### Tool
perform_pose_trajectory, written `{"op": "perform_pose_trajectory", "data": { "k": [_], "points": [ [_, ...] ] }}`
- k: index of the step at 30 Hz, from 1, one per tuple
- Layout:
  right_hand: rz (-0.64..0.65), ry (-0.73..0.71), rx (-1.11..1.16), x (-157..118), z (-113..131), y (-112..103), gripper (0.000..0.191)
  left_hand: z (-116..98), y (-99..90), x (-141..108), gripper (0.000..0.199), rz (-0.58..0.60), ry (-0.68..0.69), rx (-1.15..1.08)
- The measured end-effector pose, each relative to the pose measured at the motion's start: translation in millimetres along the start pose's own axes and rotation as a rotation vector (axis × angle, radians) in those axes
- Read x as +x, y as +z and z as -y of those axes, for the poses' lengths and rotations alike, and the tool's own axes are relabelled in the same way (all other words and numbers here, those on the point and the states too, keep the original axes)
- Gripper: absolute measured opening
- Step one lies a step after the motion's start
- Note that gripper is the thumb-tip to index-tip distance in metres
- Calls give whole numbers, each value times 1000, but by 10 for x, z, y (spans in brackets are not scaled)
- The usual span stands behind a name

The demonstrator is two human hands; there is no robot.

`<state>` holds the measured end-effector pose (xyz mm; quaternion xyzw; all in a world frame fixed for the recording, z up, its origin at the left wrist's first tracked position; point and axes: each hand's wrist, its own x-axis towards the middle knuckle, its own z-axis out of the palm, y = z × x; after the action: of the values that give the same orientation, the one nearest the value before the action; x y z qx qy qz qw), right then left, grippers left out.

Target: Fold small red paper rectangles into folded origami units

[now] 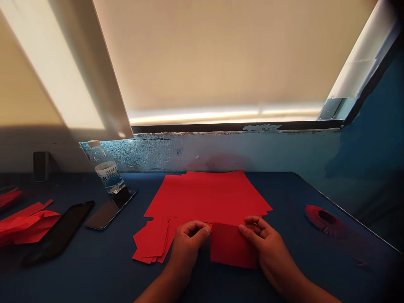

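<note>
A small red paper piece (232,247) is held up over the near part of the blue table. My right hand (267,242) pinches its upper right side between thumb and fingers. At its upper left corner is my left hand (190,242), with thumb and forefinger pressed together; the fingertips meet the paper's edge there. Large red sheets (208,195) lie stacked behind both hands, against the wall. Smaller cut red pieces (153,239) overlap in a loose pile just left of my left hand.
On the left are a water bottle (109,170), a phone (110,208), a dark flat object (59,231), crumpled red paper (31,225) and a small dark upright object (41,166). A fringed red paper ring (325,221) lies near the right edge of the table (293,198).
</note>
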<state>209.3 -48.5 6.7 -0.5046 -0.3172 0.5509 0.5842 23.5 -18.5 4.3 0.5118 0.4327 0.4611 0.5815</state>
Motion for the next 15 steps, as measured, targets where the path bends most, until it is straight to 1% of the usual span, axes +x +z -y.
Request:
{"op": "perform_pose_trajectory", "data": {
  "k": [2, 4, 6, 8, 11, 12, 15],
  "points": [
    [-24, -9, 26, 14, -2, -5, 39, 12, 16, -12, 22, 47, 26, 48],
    [-3, -15, 20, 19, -8, -12, 38, 18, 35, -29, 27, 83, 49, 119],
    [13, -11, 20, 19, -16, -21, 37, 23, 45, -34, 30, 90, 58, 163],
    [4, -4, 27, 17, -21, -29, 37, 28, 41, -21, 33, 81, 50, 146],
    [-19, -7, 27, 12, -16, -31, 38, 33, 22, 5, 41, 106, 20, 71],
    [-16, -3, 27, 9, -11, -29, 38, 35, 16, 9, 38, 123, 15, 60],
    [17, 9, 28, 2, 3, -19, 39, 41, 6, -1, 21, 175, 24, 73]
  ]
}}
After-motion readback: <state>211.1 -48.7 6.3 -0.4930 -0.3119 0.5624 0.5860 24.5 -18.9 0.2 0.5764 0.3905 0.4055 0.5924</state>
